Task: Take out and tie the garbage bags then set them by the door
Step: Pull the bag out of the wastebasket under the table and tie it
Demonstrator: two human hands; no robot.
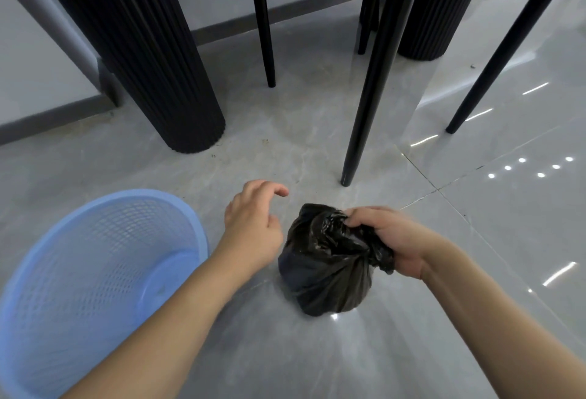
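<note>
While the black garbage bag sits on the shiny grey tiled floor, its bunched, twisted top is squeezed tight in the right hand. Nothing is held by the left hand, which is kept half open with its fingers curled, just beside the bag but not touching it. A blue mesh wastebasket is seen to the left, with no bag inside. Black chair legs and a ribbed black table base are seen behind.
</note>
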